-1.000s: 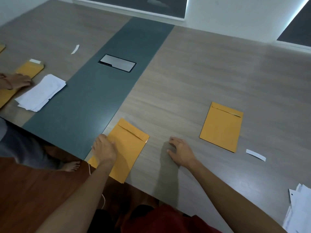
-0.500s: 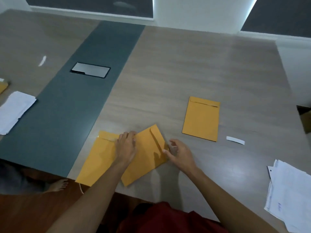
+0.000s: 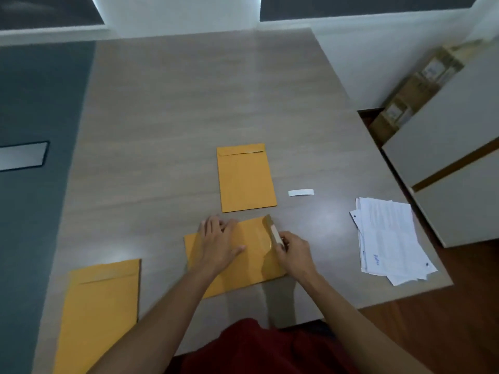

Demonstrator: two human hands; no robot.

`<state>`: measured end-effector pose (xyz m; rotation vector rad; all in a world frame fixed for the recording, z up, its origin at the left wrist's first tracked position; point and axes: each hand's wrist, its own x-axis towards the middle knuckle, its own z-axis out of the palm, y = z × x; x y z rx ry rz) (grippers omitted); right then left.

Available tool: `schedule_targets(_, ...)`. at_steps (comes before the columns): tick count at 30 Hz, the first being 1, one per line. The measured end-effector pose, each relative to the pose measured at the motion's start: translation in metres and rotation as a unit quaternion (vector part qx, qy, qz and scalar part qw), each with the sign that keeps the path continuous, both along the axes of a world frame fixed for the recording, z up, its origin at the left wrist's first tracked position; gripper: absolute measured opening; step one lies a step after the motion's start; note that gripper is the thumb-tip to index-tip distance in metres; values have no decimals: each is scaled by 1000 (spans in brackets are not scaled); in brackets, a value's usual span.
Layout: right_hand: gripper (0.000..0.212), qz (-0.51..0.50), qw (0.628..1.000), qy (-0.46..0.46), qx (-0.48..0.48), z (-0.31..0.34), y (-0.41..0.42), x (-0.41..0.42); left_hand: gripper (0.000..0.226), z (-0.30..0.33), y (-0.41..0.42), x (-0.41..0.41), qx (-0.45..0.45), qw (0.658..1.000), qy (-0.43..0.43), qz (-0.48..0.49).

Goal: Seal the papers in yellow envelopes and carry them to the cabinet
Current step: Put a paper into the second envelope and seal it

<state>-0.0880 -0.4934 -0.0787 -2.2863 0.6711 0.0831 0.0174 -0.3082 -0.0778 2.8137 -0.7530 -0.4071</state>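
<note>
A yellow envelope [image 3: 251,263] lies sideways on the wooden table right in front of me, its flap raised at the right end. My left hand [image 3: 218,244] presses flat on its left part. My right hand [image 3: 293,252] pinches the pale adhesive strip on the raised flap [image 3: 271,229]. A second yellow envelope [image 3: 245,179] lies flat just beyond, flap closed. A third yellow envelope [image 3: 101,311] lies at the near left. A stack of white papers [image 3: 391,238] rests at the table's right edge.
A small white peeled strip [image 3: 301,192] lies right of the far envelope. A grey cabinet [image 3: 459,157] stands right of the table, with cardboard boxes [image 3: 413,95] behind it. A dark central band of the table holds a metal cable hatch [image 3: 23,156].
My view has swung to the right. My left hand slid one envelope off the left one and turned it sideways before me. My right hand moved onto its flap and lifted it.
</note>
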Motion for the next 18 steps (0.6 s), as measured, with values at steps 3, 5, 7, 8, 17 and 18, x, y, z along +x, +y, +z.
schedule_targets(3, 24, -34, 999, 36, -23, 0, -17, -13, 68, -4, -20, -3, 14, 999, 4, -40)
schedule_targets(5, 30, -56, 996, 54, -33, 0, -26, -24, 64, -6, -30, -6, 12, 998, 2, -62)
schedule_targets(7, 34, -67, 995, 53, -51, -1, -33, -32, 62, -6, -38, -10, -8, 997, -2, -73)
schedule_targets(8, 34, -67, 995, 50, -57, -2, -37, -36, 61, -5, -41, -12, -19, 997, -4, -75)
schedule_targets(17, 30, -44, 999, 2, -17, 1, -63, -46, 45, 5, -70, -28, -54, 994, -27, -93)
schedule_targets(18, 29, -50, 999, -14, -7, 4, -70, -47, 44, 7, -78, -30, -69, 994, -24, -86)
